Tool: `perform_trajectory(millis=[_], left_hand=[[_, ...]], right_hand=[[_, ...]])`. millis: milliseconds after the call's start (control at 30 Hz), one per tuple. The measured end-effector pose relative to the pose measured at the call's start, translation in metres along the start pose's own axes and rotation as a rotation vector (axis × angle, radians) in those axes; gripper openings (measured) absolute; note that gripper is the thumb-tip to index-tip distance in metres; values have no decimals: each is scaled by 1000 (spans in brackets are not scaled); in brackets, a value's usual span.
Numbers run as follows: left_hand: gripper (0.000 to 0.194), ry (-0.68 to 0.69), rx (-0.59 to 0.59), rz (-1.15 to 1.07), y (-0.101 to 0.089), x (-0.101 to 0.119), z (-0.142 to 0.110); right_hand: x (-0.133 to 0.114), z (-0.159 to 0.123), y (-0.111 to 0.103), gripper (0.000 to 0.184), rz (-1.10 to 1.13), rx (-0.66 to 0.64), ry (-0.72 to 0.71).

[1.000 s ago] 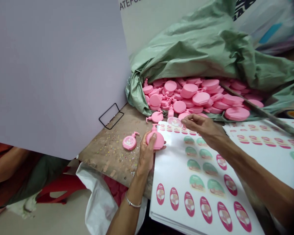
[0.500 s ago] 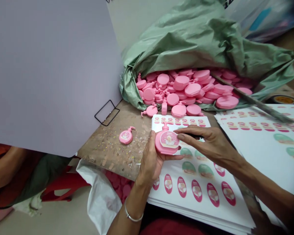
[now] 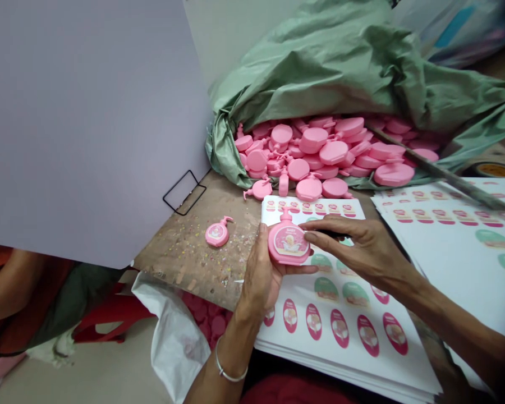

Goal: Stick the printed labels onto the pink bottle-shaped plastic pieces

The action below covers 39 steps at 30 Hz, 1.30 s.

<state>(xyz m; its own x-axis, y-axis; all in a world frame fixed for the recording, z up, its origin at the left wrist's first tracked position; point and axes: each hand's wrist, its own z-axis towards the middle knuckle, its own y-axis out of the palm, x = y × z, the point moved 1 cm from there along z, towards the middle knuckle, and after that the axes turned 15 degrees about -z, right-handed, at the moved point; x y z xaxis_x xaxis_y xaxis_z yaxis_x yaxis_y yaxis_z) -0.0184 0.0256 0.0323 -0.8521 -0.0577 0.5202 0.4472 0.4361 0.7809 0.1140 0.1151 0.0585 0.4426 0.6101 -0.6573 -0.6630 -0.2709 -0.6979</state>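
A toy-like pink pump bottle (image 3: 289,244) with a round picture label on its front stands upright in my left hand (image 3: 261,275), which is closed round its left side and base. My right hand (image 3: 353,241) reaches in from the right. Its thumb and index fingertip touch the label's right edge. A slim black object (image 3: 335,233) shows between its fingers, mostly hidden, so its kind is unclear. Beneath both hands lies a stack of label sheets (image 3: 294,336) printed with oval, green and small pink stickers.
Another labelled pink bottle (image 3: 217,233) lies on the worn wooden table (image 3: 185,252). Behind, a green sack (image 3: 320,73) spills plain pink bottles (image 3: 315,140); a stick (image 3: 446,174) lies across it. More sheets (image 3: 458,241) lie right. A large pale panel (image 3: 88,123) stands left, near a person's arm (image 3: 17,280).
The view has shifted very slightly. The bottle's label shows a little more squarely and sharply, while both hands keep nearly the same hold.
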Motion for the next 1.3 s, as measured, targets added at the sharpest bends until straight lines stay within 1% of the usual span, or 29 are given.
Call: perform_trajectory(millis=[300, 667, 867, 1033, 1167, 1300], left_hand=[[49, 12, 1, -1, 1, 2, -3], [50, 25, -33, 3, 4, 4, -5], [50, 37, -19, 3, 5, 5, -7], [53, 52, -69, 10, 6, 6, -9], [39, 102, -131, 103, 7, 8, -12], [37, 116, -163, 157, 8, 9, -13]], right_hand=[[-5, 1, 0, 17, 1, 30, -8], [-11, 1, -1, 14, -11, 42, -27], [-12, 0, -2, 14, -32, 55, -52], [-11, 1, -2, 14, -44, 61, -73], [-13, 2, -2, 14, -57, 65, -96], [-15, 2, 0, 14, -96, 81, -144]])
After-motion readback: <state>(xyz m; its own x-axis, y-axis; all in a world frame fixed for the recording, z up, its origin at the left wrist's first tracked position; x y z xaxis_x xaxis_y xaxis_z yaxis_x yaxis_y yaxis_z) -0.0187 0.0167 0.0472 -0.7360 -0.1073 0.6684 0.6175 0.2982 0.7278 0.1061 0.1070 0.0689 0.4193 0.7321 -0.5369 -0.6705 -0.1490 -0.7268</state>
